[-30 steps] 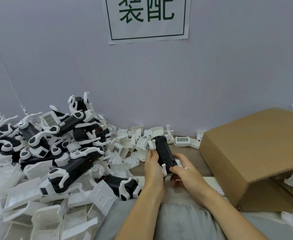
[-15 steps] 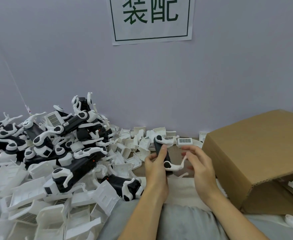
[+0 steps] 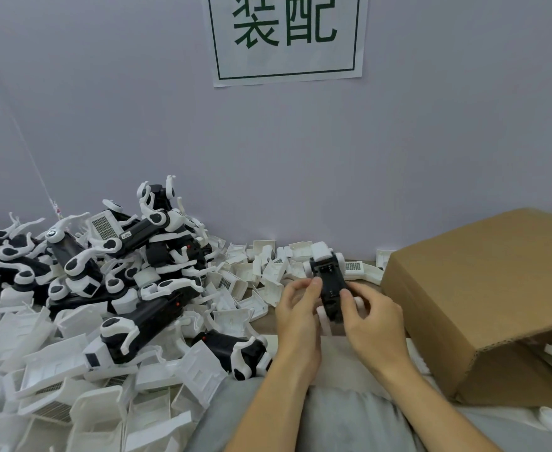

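1. Here, a slim oblong black plastic body [image 3: 329, 283] is held up between both hands. It sits above the near edge of the table, just left of the box. It is matte, with small recessed details on its upper face, white rounded knobs at its corners and a white block at its far end.
2. The left hand [image 3: 296, 316] grips the body from the left. Its thumb lies along the body's left edge and the other fingers are curled close together underneath.
3. The right hand [image 3: 374, 318] grips it from the right. The thumb tip presses on the right edge and the remaining fingers are bent round below. Together the hands hide the body's near end.
4. A brown corrugated cardboard box [image 3: 483, 288] lies on its side close to the right hand. Its open mouth faces lower right, and white parts show inside.
5. On the left is a tangled heap of black-and-white assembled units [image 3: 128, 275]. They have glossy dark barrels and curved white prongs that stick up at all angles.
6. Thin white moulded plastic shells [image 3: 53, 367], some with fine grille patterns, spread from that heap along the wall. They reach just behind the held body.
7. A bare strip of brown wooden tabletop [image 3: 265, 321] shows beside the left hand.
8. A white paper sign with green characters [image 3: 287, 37] hangs on the smooth pale lilac wall [image 3: 431, 141].
9. Soft grey cloth [image 3: 349, 422] lies beneath both forearms.
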Available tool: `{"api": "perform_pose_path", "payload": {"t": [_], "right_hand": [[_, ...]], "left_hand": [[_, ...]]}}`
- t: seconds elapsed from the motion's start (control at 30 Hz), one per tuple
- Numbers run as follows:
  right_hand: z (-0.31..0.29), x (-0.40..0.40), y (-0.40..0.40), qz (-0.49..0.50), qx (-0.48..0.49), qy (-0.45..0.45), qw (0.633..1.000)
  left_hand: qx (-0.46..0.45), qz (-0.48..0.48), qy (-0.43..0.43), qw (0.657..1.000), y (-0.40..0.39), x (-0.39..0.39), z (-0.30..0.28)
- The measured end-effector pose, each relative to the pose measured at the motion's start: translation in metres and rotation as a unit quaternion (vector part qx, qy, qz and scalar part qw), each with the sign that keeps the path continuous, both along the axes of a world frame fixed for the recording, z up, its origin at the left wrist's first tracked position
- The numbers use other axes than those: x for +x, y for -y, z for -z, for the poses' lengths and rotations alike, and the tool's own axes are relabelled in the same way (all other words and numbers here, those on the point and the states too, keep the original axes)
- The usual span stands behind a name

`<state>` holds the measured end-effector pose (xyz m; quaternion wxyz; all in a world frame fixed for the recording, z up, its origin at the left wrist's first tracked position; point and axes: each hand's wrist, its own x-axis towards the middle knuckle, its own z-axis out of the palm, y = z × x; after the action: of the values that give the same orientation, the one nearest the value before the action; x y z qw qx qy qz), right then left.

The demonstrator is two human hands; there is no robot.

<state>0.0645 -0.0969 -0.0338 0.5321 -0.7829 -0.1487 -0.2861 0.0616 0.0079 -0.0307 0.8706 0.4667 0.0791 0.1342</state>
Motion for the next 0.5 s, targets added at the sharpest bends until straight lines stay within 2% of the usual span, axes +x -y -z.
{"api": "perform_pose_path", "payload": {"t": [0.13,0.23,0.33,0.5], "right_hand": [[-0.0001,0.0020,0.0021,-0.051,0.100,-0.061,0.992],[-0.0006,0.0011,0.0003,-0.076,0.114,-0.075,0.988],[0.0020,0.0011,-0.0028,-0.081,0.103,-0.091,0.987],[0.0058,0.0021,-0.0043,-0.051,0.012,-0.091,0.994]], "left_hand": [[0.016,0.005,-0.037,0.999,0.0021,0.0005,0.0004],[0.036,0.036,-0.056,0.997,0.0040,0.0010,0.0001],[0.016,0.061,-0.070,0.996,0.0052,0.0005,-0.0009],[0.003,0.014,-0.076,0.997,0.0053,0.0039,-0.0005]]}}
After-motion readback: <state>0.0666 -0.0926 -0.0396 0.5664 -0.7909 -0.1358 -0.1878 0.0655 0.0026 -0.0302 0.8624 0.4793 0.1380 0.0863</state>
